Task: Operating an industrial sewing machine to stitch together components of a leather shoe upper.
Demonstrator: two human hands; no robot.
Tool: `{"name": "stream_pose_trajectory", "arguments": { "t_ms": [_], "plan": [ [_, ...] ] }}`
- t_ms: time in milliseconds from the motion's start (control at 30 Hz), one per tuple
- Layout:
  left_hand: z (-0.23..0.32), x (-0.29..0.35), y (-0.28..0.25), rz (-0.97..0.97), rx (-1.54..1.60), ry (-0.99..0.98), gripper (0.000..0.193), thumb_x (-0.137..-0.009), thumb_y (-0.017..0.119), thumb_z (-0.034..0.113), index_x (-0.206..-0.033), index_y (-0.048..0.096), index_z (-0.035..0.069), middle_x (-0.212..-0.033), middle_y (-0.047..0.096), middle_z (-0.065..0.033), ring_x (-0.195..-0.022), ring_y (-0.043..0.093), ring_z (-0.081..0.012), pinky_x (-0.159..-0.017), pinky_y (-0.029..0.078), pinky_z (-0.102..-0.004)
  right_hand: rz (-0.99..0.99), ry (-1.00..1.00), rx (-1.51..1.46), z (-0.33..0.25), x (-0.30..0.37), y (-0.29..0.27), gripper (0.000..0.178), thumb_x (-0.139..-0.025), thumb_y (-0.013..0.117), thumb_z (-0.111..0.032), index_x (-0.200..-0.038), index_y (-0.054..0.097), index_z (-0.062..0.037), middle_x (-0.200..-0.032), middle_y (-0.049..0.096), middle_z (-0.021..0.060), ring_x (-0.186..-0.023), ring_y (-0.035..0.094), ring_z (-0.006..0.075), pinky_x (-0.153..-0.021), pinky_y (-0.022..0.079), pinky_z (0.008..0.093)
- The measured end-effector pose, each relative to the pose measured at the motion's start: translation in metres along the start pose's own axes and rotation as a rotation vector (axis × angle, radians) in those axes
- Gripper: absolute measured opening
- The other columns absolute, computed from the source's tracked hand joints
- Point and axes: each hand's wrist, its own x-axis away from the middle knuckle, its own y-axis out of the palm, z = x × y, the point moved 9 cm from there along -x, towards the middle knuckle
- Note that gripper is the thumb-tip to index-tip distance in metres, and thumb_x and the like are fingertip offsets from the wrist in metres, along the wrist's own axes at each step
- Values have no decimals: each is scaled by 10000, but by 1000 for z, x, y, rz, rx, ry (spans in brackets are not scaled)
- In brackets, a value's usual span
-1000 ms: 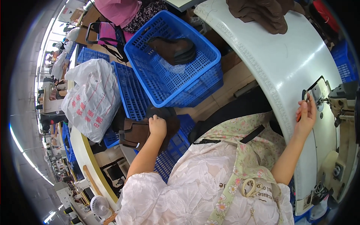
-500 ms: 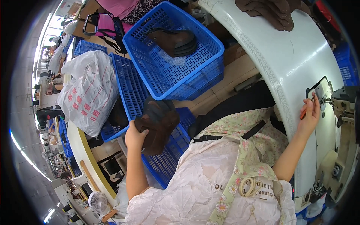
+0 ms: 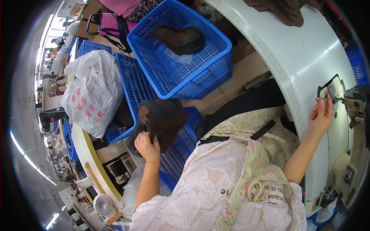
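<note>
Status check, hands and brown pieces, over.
Left hand on the brown pieces. Right hand gripping an orange item near the sewing machine. White bag left of the pieces, not over them.

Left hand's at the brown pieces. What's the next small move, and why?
Probably lift one of the brown pieces with the left hand: it is at their near edge, while the right hand, with a small orange tool, is beside the sewing machine.

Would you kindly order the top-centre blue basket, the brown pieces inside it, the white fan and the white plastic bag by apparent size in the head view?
1. Top-centre blue basket
2. White plastic bag
3. Brown pieces inside the basket
4. White fan
</note>
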Motion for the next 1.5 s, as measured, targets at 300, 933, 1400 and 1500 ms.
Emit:
{"name": "stream_pose_trajectory", "arguments": {
  "t_ms": [300,933,1400,1500],
  "plan": [
    [-40,18,32,-233,45,-450,311,-822,701,181,-1090,593,66,-1074,654,-128,-900,658,-392,-742,532,-460,-9,-17,-27,3,1,-2,388,-966,640,-108,-1334,571,-7,-950,679,71,-621,501,34,-515,380,167],
    [-27,-9,80,27,24,-243,284,-820,691,150,-1057,596,25,-1154,645,-135,-1024,631,-383,-871,504,-447,44,19,34,3,3,-4,378,-996,601,-149,-1347,562,-13,-946,656,47,-623,473,30,-518,346,169],
    [-31,-56,96,-535,-38,-210,909,-683,827,275,-1461,406,67,-1230,627,-171,-1053,637,-381,-906,519,-455,37,-32,-39,2,5,-5,359,-986,612,-128,-1327,582,-20,-954,674,53,-604,482,32,-494,351,171],
    [-43,-61,98,-652,-211,-203,839,-685,829,330,-1399,483,58,-1177,663,-167,-1149,594,-357,-936,507,-441,40,-1,-21,-1,6,-4,359,-984,611,-120,-1326,581,-14,-950,673,55,-610,490,32,-497,359,177]
  ]
}}
